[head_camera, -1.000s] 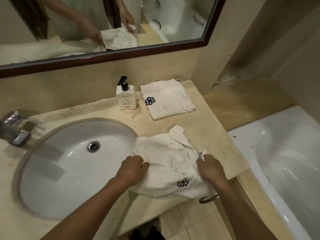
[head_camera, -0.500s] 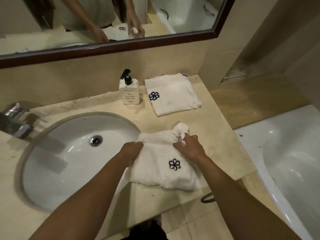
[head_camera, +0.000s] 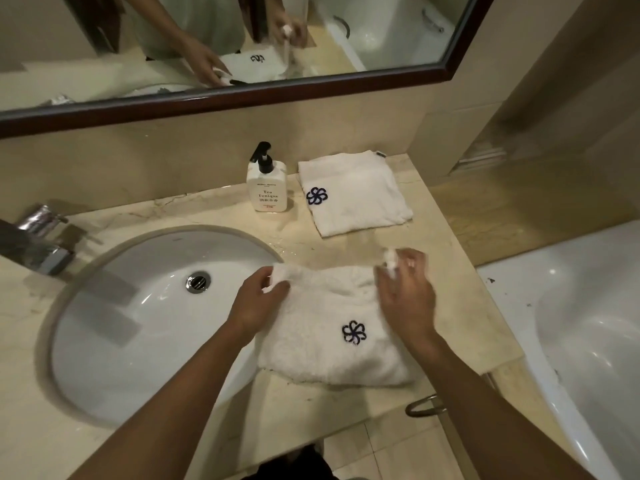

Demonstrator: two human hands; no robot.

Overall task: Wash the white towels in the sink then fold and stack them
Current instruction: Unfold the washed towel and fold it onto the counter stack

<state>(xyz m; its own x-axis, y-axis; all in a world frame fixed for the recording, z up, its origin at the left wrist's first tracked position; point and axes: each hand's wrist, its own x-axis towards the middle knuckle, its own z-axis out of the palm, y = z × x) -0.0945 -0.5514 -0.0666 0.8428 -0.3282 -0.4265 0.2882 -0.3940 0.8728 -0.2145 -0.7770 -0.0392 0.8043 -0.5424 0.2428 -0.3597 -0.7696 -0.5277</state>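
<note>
A white towel (head_camera: 322, 327) with a dark flower emblem lies folded on the marble counter (head_camera: 446, 271), just right of the oval sink (head_camera: 145, 317). My left hand (head_camera: 259, 299) pinches the towel's far left corner. My right hand (head_camera: 407, 292) pinches its far right corner and is blurred from motion. A second white towel (head_camera: 360, 199) with the same emblem lies folded flat at the back of the counter, apart from both hands.
A white pump bottle (head_camera: 266, 187) stands beside the back towel. The chrome tap (head_camera: 41, 240) is at the left. A white bathtub (head_camera: 581, 327) lies to the right, a mirror (head_camera: 242, 46) above, a metal ring (head_camera: 424, 407) under the counter edge.
The near edge of the towel was folded over away from me, so the emblem now faces up. Both hands moved from the near edge to the far corners.
</note>
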